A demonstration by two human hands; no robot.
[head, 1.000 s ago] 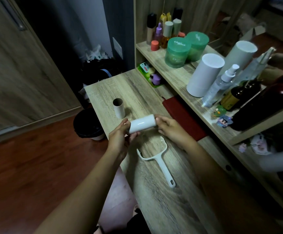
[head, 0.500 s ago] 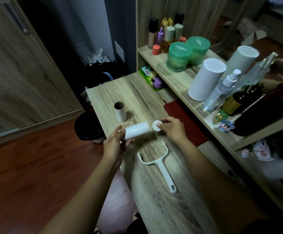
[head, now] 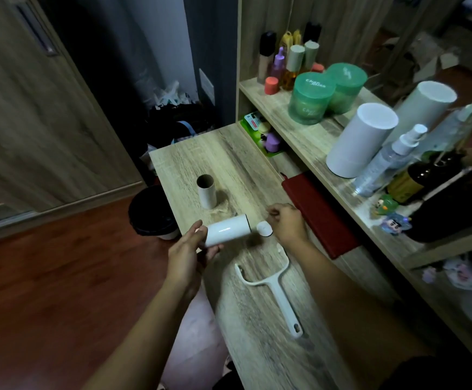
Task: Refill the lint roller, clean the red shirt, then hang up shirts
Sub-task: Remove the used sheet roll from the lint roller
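Observation:
My left hand (head: 186,256) holds a white lint refill roll (head: 227,230) level above the wooden table (head: 260,327), gripping its left end. Just off the roll's right end, my right hand (head: 287,225) pinches a small white round end cap (head: 264,229). The empty white roller handle (head: 274,291) lies flat on the table below the hands, its fork toward them. A bare cardboard core (head: 206,191) stands upright farther back on the table. No shirt is in view.
A dark red flat case (head: 320,216) lies at the table's right edge under a shelf (head: 313,142) crowded with bottles, two green jars (head: 310,98) and white cylinders (head: 360,140). A black bin (head: 152,213) stands on the floor left of the table.
One second ago both hands held the roll's ends. My right hand has since pulled the white end cap off the right end and now holds it a short way apart.

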